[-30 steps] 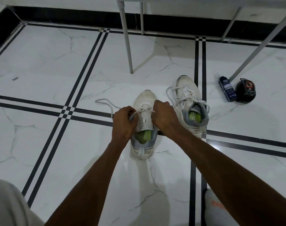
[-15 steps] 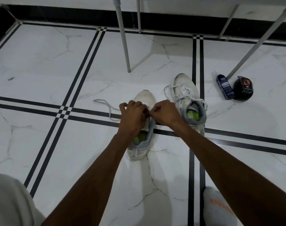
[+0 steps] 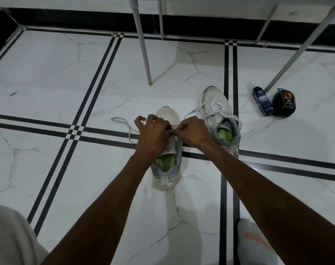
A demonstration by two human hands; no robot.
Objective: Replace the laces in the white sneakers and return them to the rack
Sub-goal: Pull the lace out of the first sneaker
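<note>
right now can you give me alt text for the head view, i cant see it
Both hands, left hand and right hand, pinch a white lace over a white sneaker on a marble floor. A second, laced sneaker stands to its right, with a blue can and a black container beyond.

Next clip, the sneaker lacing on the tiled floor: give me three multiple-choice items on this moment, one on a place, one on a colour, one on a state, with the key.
1. Where does the blue bottle lie?
A. inside a sneaker
B. on the floor beside the black case
C. in a hand

2. What colour are the insoles of the sneakers?
A. green
B. red
C. black

3. How is the laced sneaker on the right?
A. held up in the air
B. on the floor, untouched
C. turned sole up

Key: 1 B, bottle and case lie side by side near a slanted leg. 2 A, green shows in both openings. 3 B, the left hand and right hand pinch the lace over the near sneaker.
</note>
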